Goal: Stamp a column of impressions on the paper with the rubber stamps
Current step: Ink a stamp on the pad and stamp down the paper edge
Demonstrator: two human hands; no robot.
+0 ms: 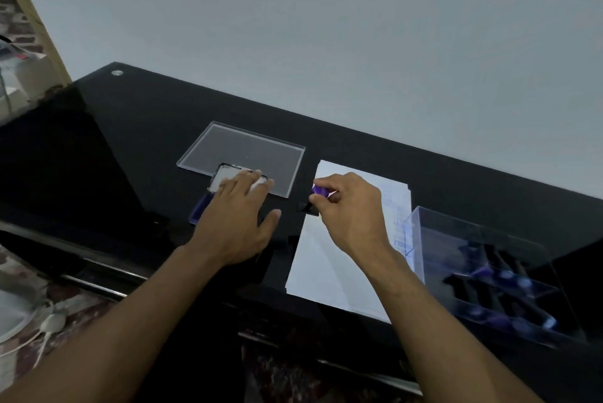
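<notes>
My right hand [346, 207] pinched a purple rubber stamp [320, 191] over the white paper's [329, 265] far left corner. My left hand [241, 216], fingers spread, pressed the ink pad [199, 212] left of the paper. The paper seemed unstamped, though blur hid detail; the whole column remained.

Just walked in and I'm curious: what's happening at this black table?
A person is stamping paper. The right hand pinches a small purple stamp over the near left edge of the white paper. The left hand rests flat on the open ink pad. A clear lid lies behind it, and a clear box of more stamps sits to the right. No impressions are visible on the paper.
</notes>
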